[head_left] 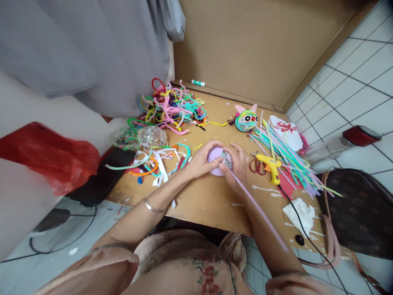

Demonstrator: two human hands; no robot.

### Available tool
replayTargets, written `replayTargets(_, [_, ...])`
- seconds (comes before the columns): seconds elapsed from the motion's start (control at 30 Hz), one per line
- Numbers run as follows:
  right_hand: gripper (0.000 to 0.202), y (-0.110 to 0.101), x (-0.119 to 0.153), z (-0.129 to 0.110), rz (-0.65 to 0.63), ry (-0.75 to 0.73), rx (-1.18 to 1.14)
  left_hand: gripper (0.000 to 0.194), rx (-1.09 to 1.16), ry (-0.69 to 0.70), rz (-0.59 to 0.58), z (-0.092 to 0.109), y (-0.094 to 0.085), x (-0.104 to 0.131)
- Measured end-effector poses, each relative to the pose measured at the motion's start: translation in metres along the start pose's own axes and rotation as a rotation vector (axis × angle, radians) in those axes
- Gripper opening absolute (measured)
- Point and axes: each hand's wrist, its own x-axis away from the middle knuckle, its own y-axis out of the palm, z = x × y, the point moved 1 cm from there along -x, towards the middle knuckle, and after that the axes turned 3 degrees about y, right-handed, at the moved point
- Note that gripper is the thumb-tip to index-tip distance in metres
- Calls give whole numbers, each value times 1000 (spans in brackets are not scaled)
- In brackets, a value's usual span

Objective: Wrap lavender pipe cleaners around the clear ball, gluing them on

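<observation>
Between my two hands is a small round ball (215, 155) wound with lilac pipe cleaner; a clear, shiny patch shows on its right side. My left hand (205, 159) is curled around the ball's left side, thumb across its front. Around the right side wraps my right hand (236, 164), its thumb pressed near the start of a loose lilac pipe cleaner (258, 207). That strand trails down to the right over my right forearm. A yellow glue gun (270, 166) and red-handled scissors (257, 166) lie just right of my right hand.
A tangled heap of coloured pipe cleaners (172, 106) lies at the back left, near a clear faceted ball (152, 136). A finished striped animal head (246, 119) sits at the back right. Straight pipe cleaners (285, 151), a crumpled tissue (299, 215) and a brown handbag (359, 211) are rightward.
</observation>
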Motion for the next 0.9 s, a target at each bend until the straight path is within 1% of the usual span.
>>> replayTargets(0.17, [44, -1, 0, 0, 40, -4, -32, 34, 6, 5, -2, 3, 0, 0])
replayTargets(0.27, [41, 1, 0, 0, 16, 5, -14, 36, 4, 0, -7, 2, 0, 0])
replayTargets(0.53, [43, 2, -2, 1, -27, 22, 0, 39, 1, 0, -2, -2, 0, 1])
replayTargets(0.8, [44, 1, -2, 2, -27, -28, 89, 36, 1, 2, -7, 1, 0, 0])
replayTargets(0.9, [44, 1, -1, 1, -35, -43, 90, 35, 3, 0, -8, 1, 0, 0])
